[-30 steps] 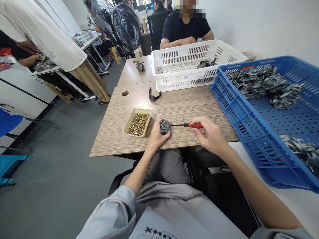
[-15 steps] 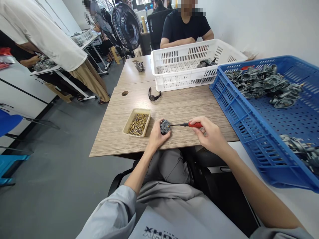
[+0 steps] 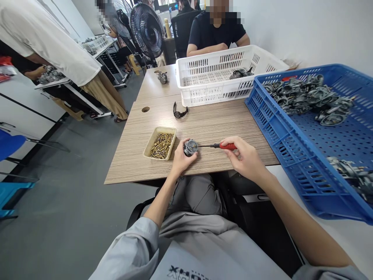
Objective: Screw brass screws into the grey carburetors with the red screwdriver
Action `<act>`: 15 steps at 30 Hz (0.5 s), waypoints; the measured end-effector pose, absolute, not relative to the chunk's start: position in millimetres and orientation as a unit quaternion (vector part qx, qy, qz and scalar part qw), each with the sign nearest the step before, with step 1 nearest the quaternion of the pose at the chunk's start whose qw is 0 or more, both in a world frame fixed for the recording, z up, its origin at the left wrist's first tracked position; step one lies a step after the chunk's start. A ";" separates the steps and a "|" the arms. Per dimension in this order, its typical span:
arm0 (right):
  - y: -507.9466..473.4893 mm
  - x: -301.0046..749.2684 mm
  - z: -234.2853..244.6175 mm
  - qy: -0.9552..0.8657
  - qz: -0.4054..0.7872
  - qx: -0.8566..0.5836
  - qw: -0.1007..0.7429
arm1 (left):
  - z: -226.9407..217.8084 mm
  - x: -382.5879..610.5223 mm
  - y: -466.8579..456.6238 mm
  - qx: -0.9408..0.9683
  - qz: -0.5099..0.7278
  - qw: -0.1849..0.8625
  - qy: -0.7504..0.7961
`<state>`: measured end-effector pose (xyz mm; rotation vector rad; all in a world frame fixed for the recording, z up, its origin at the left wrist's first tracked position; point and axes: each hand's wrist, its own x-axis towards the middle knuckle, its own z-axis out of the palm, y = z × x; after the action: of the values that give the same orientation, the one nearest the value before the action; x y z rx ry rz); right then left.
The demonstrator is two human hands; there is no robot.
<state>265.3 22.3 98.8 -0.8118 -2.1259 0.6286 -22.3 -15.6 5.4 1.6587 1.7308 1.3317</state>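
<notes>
My left hand (image 3: 182, 159) is closed around a small grey metal carburetor (image 3: 191, 146) near the table's front edge. Its face with brass-coloured parts is turned toward the right. In my right hand (image 3: 244, 155) is a screwdriver (image 3: 228, 146) with a red handle, gripped between thumb and fingers. The dark shaft points left and its tip is at the carburetor's face; whether it touches cannot be made out. Left of my left hand stands a cream plastic tub (image 3: 146, 151) full of small brass jets (image 3: 162, 146).
A black wristwatch (image 3: 180, 113) lies beyond the tub. A white crate (image 3: 198, 97) stands behind it, a blue crate (image 3: 279, 144) of carburetors to the right. Another carburetor (image 3: 162, 77) sits at the table's far left. A person (image 3: 217, 35) sits opposite; a fan (image 3: 147, 31) stands behind.
The carburetor has turned in my left hand, so its round face shows more, and has shifted slightly left. My right hand and the screwdriver have barely moved.
</notes>
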 end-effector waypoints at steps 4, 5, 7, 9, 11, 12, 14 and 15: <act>20.9 265.3 100.4 -0.823 0.242 -0.331 0.393 | 5.8 -26.2 -15.7 0.581 0.487 0.227 0.611; 20.2 265.2 101.2 -0.820 0.238 -0.338 0.396 | 5.5 -27.1 -15.4 0.585 0.490 0.229 0.605; 18.7 265.1 103.1 -0.814 0.229 -0.354 0.400 | 5.0 -28.8 -14.7 0.594 0.494 0.232 0.591; 17.7 264.8 104.9 -0.809 0.222 -0.367 0.403 | 4.5 -30.2 -14.0 0.597 0.494 0.240 0.585; 17.5 264.3 106.2 -0.804 0.216 -0.375 0.407 | 4.3 -31.5 -13.5 0.596 0.492 0.250 0.584; 17.7 264.1 106.6 -0.802 0.214 -0.378 0.410 | 4.3 -32.0 -13.5 0.594 0.490 0.255 0.584; 18.5 263.7 107.1 -0.798 0.210 -0.381 0.416 | 4.7 -32.6 -13.7 0.594 0.487 0.263 0.584; 18.9 263.5 107.2 -0.797 0.210 -0.382 0.418 | 5.1 -32.7 -14.0 0.596 0.484 0.266 0.583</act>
<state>263.5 18.9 107.2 -0.9586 -1.9981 0.5279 -32.7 -14.0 5.1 1.6100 1.5741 1.3077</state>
